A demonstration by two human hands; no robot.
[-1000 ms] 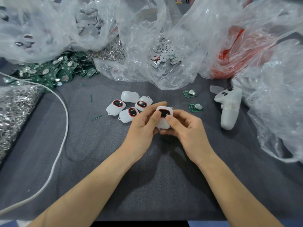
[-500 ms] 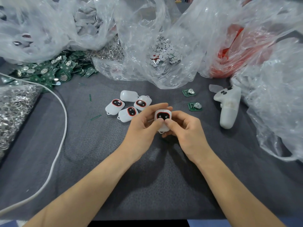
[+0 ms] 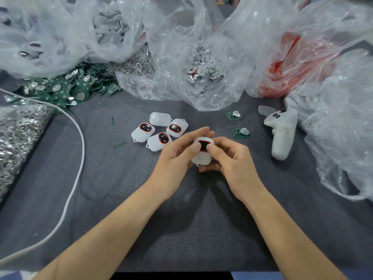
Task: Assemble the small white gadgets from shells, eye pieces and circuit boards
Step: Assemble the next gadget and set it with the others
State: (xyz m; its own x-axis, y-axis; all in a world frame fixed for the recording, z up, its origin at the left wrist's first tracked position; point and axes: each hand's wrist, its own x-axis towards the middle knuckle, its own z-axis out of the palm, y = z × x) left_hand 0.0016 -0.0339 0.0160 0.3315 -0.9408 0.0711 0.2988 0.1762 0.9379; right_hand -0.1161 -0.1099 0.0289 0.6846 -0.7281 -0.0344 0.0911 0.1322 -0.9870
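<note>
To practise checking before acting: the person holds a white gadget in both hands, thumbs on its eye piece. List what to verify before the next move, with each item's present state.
1. Grip on the gadget by left hand and right hand: ok.
2. The eye piece seated flush: cannot tell, thumbs cover its sides.
3. Board fitted inside: cannot tell, hidden.
4. Bare cloth beside the finished gadgets for setting down: ok.
5. The loose circuit boards near for the next unit: ok, two lie right of the hands.
</note>
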